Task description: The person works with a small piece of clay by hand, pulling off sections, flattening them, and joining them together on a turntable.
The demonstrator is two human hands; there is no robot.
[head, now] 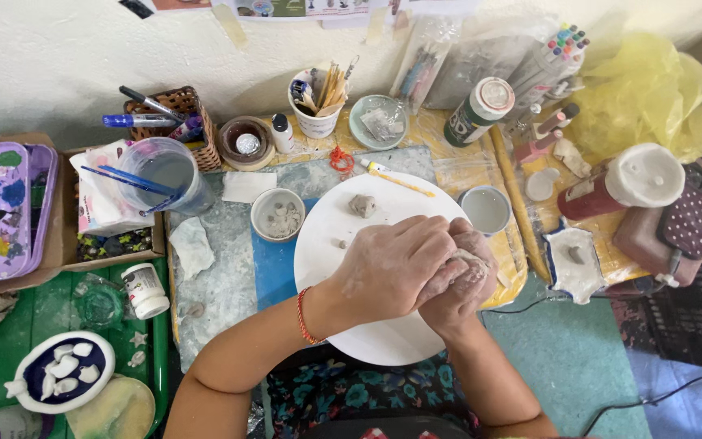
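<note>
You worked at a cluttered craft table (229,284) against a white wall, a round white board (343,244) before you. At its four o'clock edge, your left hand (392,264) and right hand (465,280) were cupped together, squeezing a grey clay lump (458,268).

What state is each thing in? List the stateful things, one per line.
Left hand: closed over the clay lump, pressing.
Right hand: cupped under the clay lump.
Grey clay lump: squeezed between both hands.
Round white board: flat, dusty, small clay bits on it.
Clear plastic cup: upright, murky water, brushes inside.
Green bottle with white cap: capped, leaning.
Small white bowl: upright, clay scraps inside.
</note>
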